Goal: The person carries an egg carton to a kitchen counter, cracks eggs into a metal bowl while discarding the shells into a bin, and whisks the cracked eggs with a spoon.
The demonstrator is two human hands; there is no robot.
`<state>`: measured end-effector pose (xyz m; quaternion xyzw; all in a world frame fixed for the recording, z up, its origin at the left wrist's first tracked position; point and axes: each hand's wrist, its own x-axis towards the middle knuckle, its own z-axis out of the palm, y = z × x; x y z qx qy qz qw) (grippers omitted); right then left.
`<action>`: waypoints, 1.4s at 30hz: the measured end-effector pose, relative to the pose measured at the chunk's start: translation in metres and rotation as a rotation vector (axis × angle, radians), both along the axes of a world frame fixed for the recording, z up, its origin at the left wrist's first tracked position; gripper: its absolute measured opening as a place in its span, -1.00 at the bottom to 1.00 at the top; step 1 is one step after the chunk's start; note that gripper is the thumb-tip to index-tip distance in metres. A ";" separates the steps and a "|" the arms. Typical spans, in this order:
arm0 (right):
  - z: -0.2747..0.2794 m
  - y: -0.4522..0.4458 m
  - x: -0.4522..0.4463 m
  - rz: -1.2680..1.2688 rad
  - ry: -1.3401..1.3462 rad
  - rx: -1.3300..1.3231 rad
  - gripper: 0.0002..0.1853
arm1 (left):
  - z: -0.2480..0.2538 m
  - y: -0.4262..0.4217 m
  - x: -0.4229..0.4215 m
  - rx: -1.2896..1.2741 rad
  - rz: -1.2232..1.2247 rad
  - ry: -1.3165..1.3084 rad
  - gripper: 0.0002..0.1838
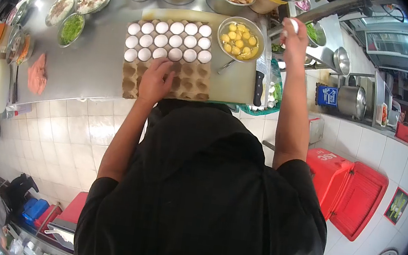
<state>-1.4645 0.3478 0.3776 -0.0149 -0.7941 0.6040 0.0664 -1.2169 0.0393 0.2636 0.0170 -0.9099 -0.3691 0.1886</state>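
"Looking at the right hand (297,36), what are its fingers doing?"

"They close around a white egg (291,24), held up to the right of the steel bowl (221,36). Whether its shell is whole, I can't tell."

"What does that bowl hold?"

"Yellow yolks (239,36) in liquid. It sits toward the far side of the cutting board (242,81), a metal utensil (226,67) just beside it. A black-handled knife (258,87) lies along the board's right edge."

"And the left hand (156,82)?"

"Over the egg tray (186,95), its fingers loosely bent and partly spread, tips by the nearest row. I can't tell whether they touch anything there."

"How do the eggs (175,41) in it lie?"

"Three rows of six, in the tray's far part; the hand is above the nearer cups."

"Farther left on the bench (88,72)?"

"A small bowl of chopped greens (71,29) and, nearer the person, what looks like a pink cloth (37,75)."
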 end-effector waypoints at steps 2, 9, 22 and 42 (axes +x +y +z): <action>-0.007 0.040 0.000 -0.060 -0.027 0.057 -0.43 | 0.002 0.000 -0.002 0.010 0.003 -0.006 -0.70; -0.130 0.137 0.046 -0.073 -0.098 0.827 -0.21 | 0.006 -0.005 0.000 0.008 -0.035 -0.031 -0.70; -0.115 -0.018 0.151 0.256 0.064 0.829 -0.60 | -0.010 -0.026 -0.004 -0.083 -0.030 -0.014 -0.69; -0.137 -0.026 0.179 0.078 -0.110 0.987 -0.68 | -0.009 -0.016 0.006 0.017 -0.043 0.015 -0.71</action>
